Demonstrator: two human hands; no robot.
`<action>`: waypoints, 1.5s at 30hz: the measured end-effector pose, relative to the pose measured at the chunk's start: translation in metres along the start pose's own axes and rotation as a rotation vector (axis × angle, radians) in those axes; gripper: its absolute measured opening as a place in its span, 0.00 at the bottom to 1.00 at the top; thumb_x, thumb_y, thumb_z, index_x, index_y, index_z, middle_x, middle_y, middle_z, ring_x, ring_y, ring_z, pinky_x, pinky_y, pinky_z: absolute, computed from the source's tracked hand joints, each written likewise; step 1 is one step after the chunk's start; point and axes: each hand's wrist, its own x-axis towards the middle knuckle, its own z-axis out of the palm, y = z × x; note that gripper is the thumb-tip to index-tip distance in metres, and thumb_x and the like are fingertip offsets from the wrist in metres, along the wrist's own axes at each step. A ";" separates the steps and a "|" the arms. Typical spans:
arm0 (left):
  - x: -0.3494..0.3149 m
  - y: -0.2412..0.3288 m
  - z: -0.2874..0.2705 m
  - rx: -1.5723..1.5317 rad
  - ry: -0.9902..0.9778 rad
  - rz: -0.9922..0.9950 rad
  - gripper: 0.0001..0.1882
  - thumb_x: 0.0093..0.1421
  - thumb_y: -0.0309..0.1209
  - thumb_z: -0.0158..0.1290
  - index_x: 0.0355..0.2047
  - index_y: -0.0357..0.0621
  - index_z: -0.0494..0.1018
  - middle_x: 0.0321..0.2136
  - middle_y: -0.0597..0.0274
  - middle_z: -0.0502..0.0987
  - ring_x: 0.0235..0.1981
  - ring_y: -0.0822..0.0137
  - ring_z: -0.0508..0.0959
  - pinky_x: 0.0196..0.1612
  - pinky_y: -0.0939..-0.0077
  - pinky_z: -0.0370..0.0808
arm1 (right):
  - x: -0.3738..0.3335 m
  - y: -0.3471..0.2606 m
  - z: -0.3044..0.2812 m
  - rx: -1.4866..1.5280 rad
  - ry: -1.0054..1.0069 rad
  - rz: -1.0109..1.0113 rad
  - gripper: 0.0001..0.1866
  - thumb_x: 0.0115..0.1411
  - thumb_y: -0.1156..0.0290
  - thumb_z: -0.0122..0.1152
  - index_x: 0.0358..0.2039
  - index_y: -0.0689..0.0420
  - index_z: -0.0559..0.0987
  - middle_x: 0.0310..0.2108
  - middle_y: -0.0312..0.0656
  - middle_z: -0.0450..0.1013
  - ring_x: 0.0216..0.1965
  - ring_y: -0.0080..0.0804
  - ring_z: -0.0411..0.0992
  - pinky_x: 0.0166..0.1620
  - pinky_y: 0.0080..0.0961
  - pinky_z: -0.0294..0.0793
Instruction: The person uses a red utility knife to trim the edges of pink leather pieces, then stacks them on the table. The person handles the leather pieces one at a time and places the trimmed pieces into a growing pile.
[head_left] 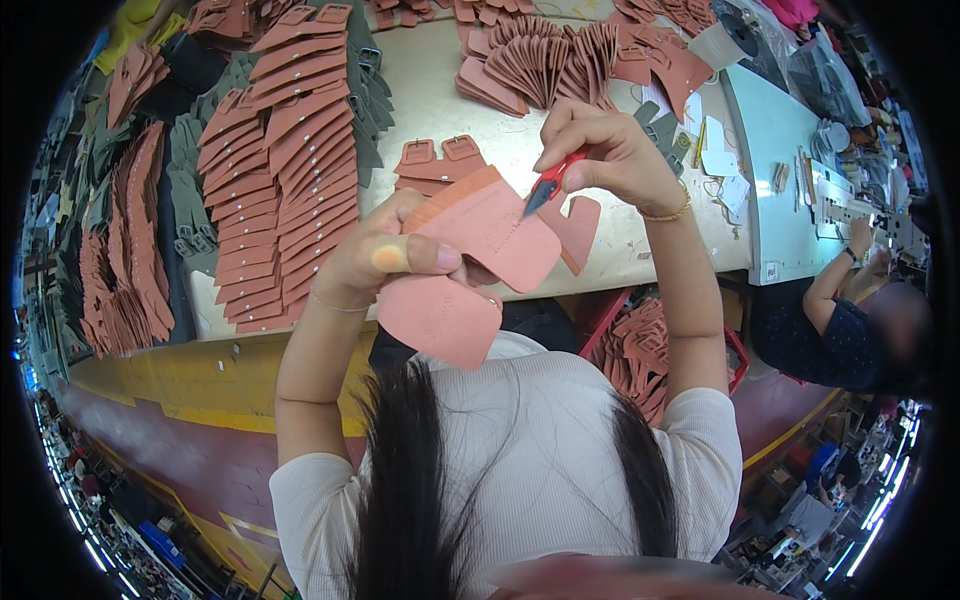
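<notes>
My left hand, with a patch of tape or bandage on the thumb, grips a salmon-pink leather shoe-upper piece above the table's near edge. One rounded flap with stitching faces up, and a second rounded flap hangs below the fingers. In my right hand is a pair of red-handled thread snips, held between thumb and fingers. Its dark tips point down at the stitching on the upper flap; whether they touch it I cannot tell. Behind the piece lie pink straps with covered buckles, partly hidden.
Overlapping rows of pink leather pieces and dark green ones cover the table's left. More pink pieces lie at the back beside a thread cone. A red crate of pieces stands below. A co-worker sits at right.
</notes>
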 end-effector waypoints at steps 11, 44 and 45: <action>-0.002 0.006 0.003 -0.016 -0.026 -0.011 0.27 0.44 0.36 0.59 0.40 0.26 0.76 0.30 0.56 0.79 0.30 0.68 0.79 0.37 0.79 0.76 | 0.000 -0.005 -0.001 -0.106 -0.035 -0.053 0.13 0.48 0.70 0.73 0.35 0.57 0.85 0.32 0.32 0.69 0.36 0.21 0.66 0.41 0.19 0.65; 0.004 -0.008 -0.002 -0.258 -0.106 -0.130 0.32 0.40 0.30 0.57 0.45 0.18 0.71 0.37 0.41 0.78 0.35 0.54 0.83 0.42 0.64 0.82 | 0.014 -0.025 -0.007 -0.212 -0.215 -0.118 0.12 0.50 0.68 0.73 0.35 0.56 0.85 0.30 0.32 0.68 0.32 0.22 0.65 0.37 0.20 0.64; 0.004 -0.009 -0.002 -0.283 -0.110 -0.132 0.32 0.41 0.31 0.57 0.45 0.19 0.71 0.37 0.41 0.79 0.35 0.54 0.83 0.42 0.64 0.82 | 0.014 -0.025 -0.006 -0.209 -0.217 -0.137 0.12 0.50 0.67 0.73 0.35 0.56 0.85 0.30 0.32 0.68 0.32 0.22 0.65 0.37 0.20 0.64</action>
